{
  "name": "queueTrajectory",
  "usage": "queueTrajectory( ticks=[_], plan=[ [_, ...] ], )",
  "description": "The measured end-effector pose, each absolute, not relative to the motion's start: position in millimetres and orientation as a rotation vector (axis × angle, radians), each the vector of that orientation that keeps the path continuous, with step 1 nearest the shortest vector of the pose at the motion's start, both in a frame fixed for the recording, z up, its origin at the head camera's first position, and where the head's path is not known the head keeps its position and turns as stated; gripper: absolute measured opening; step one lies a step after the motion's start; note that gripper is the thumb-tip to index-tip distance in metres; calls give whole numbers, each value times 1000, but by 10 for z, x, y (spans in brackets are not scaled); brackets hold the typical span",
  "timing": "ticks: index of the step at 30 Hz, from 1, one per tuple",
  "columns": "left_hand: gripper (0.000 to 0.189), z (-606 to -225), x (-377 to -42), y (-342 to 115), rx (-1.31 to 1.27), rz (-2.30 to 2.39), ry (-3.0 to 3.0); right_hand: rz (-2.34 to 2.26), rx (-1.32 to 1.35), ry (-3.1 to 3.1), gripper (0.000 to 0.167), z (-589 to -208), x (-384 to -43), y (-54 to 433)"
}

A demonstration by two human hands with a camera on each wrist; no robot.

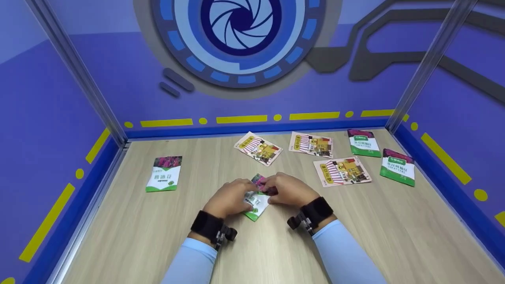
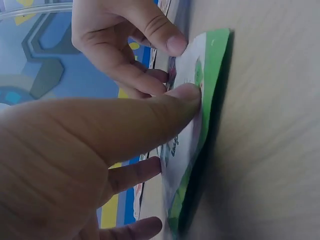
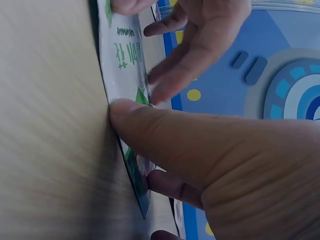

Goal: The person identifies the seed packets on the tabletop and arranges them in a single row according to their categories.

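Around the middle of the pale wood table (image 1: 118, 244), the left hand (image 1: 230, 198) and right hand (image 1: 290, 190) both had thumb and fingers pinched on one flower packet (image 1: 258, 202) between them, probably steadying it from two sides. Loose packets (image 1: 164, 174) lay about face up, spaced out, I'd guess so every front showed. Green writing (image 3: 121, 55) ran over the held one's white front: 花 came through clearly, rest was too blurry for me tbh.
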State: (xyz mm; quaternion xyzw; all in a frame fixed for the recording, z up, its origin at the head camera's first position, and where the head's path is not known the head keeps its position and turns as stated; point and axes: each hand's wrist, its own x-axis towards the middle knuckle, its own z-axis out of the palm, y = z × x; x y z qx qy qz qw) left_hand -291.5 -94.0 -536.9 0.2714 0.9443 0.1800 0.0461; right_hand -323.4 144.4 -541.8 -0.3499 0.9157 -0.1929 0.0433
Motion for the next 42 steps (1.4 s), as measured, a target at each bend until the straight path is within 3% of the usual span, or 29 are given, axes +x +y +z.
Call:
queueTrajectory(
  ticks=[5, 26, 42],
  plan=[
    [42, -5396, -2922, -949, 784, 475, 2923, -602, -1037, 2821, 26, -5433, -3252, 1464],
    [48, -5525, -3087, -1821, 158, 524, 3158, -565, -939, 2848, 35, -5462, -3390, 1743],
    [36, -5499, -3020, -1958, -87, 363, 3290, -590, -949, 2810, 41, -5448, -3359, 1785]
  ],
)
